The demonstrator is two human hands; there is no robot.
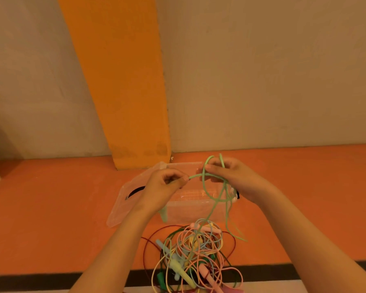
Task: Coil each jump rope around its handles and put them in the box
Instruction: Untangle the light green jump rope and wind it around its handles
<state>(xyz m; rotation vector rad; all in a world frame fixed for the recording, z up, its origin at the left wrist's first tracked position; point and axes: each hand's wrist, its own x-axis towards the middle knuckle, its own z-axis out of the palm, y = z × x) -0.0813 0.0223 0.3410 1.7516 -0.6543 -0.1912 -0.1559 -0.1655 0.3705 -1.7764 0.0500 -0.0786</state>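
A light green jump rope (205, 187) is held up above a clear plastic box (190, 210). My left hand (165, 185) pinches one stretch of the green cord. My right hand (230, 176) grips loops of the same cord, which curl over its fingers. From there the cord hangs down in front of the box to the floor. One green handle (163, 214) dangles below my left wrist. A tangled heap of several jump ropes (197, 254) in pink, yellow, blue, dark green and red lies on the floor close to me.
The box's clear lid (123, 206) leans against its left side. The floor (51, 218) is orange, with a black stripe (30, 280) along the near edge. An orange pillar (125, 102) and beige walls stand right behind the box.
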